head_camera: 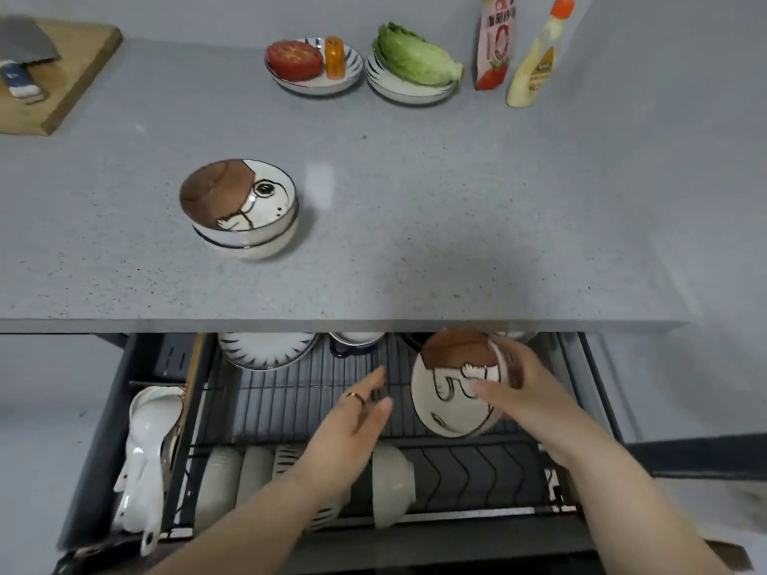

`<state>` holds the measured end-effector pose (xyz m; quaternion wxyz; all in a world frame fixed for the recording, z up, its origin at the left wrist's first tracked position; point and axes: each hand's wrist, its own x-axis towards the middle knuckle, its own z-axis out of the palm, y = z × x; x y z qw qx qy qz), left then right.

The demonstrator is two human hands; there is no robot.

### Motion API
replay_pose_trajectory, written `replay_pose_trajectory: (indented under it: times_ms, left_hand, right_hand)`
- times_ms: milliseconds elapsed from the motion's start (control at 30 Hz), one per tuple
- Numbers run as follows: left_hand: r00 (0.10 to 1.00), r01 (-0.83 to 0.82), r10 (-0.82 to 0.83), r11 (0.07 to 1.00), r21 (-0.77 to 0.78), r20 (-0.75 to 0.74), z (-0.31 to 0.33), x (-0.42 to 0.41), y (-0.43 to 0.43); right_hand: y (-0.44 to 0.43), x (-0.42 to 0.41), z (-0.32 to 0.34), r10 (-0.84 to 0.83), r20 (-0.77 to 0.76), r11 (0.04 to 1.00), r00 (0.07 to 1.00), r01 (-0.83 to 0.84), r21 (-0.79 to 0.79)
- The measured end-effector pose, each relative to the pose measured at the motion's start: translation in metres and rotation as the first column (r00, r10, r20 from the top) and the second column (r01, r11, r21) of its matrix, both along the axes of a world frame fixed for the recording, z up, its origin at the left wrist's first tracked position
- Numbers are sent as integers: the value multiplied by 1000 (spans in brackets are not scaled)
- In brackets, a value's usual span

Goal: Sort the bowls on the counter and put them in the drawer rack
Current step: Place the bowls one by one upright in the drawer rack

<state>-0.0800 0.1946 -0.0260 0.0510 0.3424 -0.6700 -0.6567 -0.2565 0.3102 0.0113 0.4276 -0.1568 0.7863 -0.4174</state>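
A white bowl with a brown cartoon drawing stands tilted on its edge over the wire drawer rack, below the counter's front edge. My right hand grips its rim, thumb inside the bowl. Just left of it, my left hand hovers over the rack with straight fingers and holds nothing. A stack of two matching bowls sits on the grey counter, left of centre.
The drawer also holds striped plates at the back, several white bowls on edge at the front and white spoons on the left. At the counter's back are a tomato plate, lettuce plates, two bottles and a cutting board.
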Motion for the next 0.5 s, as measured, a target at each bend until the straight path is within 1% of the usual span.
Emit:
replay_pose_trajectory:
  times_ms: [67,100,167,200,267,333,500]
  left_hand:
    - [988,4,12,994,-110,151,-20,10,8]
    - [976,14,19,989,-149,218,-28,15,11]
    - [940,57,14,979,-194,342,-41,22,18]
    - [920,77,4,979,-191,391,-48,24,22]
    - [886,104,-19,982,-159,462,-57,30,28]
    - [863,116,-39,986,-122,504,-65,34,32]
    - [855,85,-13,990,-114,519,-73,31,35]
  right_hand:
    - [7,-1,-26,57,-70,981,996,-43,187]
    - [8,1,-40,105,-99,955,989,-73,288]
    - [8,8,-69,206,-106,878,973,-136,458]
    - [9,13,-82,251,-95,840,963,-168,516]
    - [8,25,-102,325,-81,786,942,-221,578]
    - [7,35,-116,368,-79,758,926,-250,602]
    - [9,33,-128,395,-90,700,914,-236,674]
